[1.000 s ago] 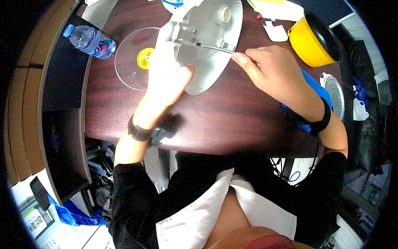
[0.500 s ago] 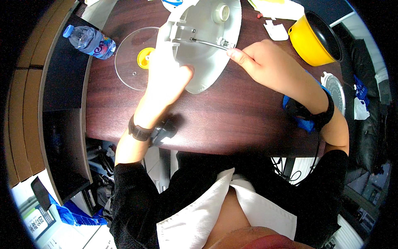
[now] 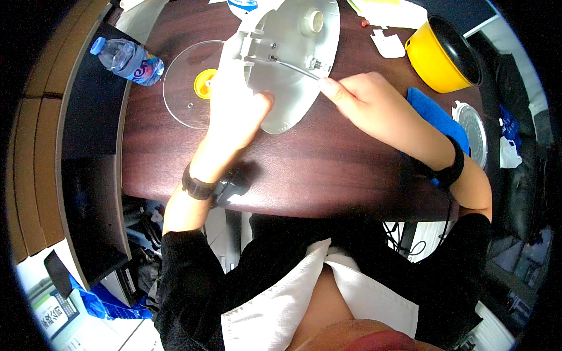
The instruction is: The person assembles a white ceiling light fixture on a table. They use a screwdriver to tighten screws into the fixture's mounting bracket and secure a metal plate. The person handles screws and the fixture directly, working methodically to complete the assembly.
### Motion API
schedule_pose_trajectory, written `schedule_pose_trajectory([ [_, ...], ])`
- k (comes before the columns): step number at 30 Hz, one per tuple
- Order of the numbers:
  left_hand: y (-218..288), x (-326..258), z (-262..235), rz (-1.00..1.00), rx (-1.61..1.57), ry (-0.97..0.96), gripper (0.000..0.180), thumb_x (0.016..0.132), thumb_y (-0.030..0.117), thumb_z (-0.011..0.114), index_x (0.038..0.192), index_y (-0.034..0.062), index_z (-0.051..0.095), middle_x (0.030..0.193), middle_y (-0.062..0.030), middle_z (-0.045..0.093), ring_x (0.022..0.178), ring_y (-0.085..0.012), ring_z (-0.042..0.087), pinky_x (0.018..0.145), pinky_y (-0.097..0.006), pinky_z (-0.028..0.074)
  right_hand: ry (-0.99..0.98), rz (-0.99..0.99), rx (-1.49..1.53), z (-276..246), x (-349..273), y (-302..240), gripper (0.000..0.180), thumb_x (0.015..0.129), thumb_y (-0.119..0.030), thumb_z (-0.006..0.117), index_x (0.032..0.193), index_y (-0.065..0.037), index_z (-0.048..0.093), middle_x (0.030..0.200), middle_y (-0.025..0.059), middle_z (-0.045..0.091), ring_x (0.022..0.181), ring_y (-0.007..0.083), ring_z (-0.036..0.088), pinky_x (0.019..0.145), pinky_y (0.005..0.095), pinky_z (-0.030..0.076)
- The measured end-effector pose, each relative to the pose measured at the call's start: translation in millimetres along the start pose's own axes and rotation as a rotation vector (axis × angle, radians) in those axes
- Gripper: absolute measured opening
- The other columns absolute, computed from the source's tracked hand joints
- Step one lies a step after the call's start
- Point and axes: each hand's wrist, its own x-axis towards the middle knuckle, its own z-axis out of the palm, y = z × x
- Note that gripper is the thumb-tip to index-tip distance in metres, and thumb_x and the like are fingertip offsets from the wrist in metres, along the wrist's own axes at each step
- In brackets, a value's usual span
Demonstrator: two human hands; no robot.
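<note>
My left hand (image 3: 240,114) is closed on the left side of a white plastic shell (image 3: 295,88), which is tilted with its hollow inside showing. Most of its fingers are washed out by glare or behind the shell. Inside are a round white collar, clips and small metal fittings. Wrapped in my right hand (image 3: 366,102) is what looks like a screwdriver (image 3: 295,68), its thin metal shaft running left. The tip meets the shell's inner wall at a small dark fitting; the handle is hidden in my fist.
A clear lid with a yellow knob (image 3: 205,83) lies left on the dark wooden table (image 3: 310,169), beside a water bottle (image 3: 129,60). To the right are a yellow pot (image 3: 436,61), a blue cloth (image 3: 436,117), a perforated grey disc (image 3: 473,134) and a small white plastic piece (image 3: 388,44).
My right hand has shifted down slightly, swinging the shaft to a steeper slant while its tip stays put. More of the blue cloth shows. My left hand holds the shell nearly still.
</note>
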Motion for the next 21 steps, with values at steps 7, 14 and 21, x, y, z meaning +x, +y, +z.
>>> schedule_pose_trajectory([
  [7,-0.8,0.5,1.5,-0.039,0.056,0.030,0.063,0.055,0.000,0.050,0.116,0.0028,0.035,0.093,-0.0131,0.054,0.082,-0.0201,0.055,0.074,-0.029,0.043,0.192,-0.084,-0.393,-12.6,-1.3,-4.6,0.044,0.083,-0.038,0.044,0.059,-0.003,0.058,0.052,0.0176,0.051,0.051,0.0352,0.053,0.049,0.0433,0.043],
  [14,-1.6,-1.6,1.6,-0.071,-0.037,0.022,0.062,0.056,0.003,0.050,0.116,0.0008,0.035,0.095,-0.0137,0.053,0.084,-0.0201,0.053,0.075,-0.029,0.043,0.266,-0.191,-0.537,-12.8,1.5,-4.7,0.044,0.081,-0.036,0.048,0.056,-0.002,0.058,0.049,0.0172,0.051,0.048,0.0333,0.054,0.046,0.0408,0.043],
  [21,-1.7,-0.4,0.5,-0.044,-0.009,0.009,0.063,0.056,0.004,0.050,0.116,0.0004,0.034,0.094,-0.0132,0.053,0.083,-0.0201,0.053,0.075,-0.029,0.043,0.214,-0.126,-0.518,-16.5,-1.4,-9.9,0.043,0.081,-0.035,0.048,0.056,-0.002,0.058,0.050,0.0175,0.051,0.047,0.0341,0.053,0.046,0.0417,0.043],
])
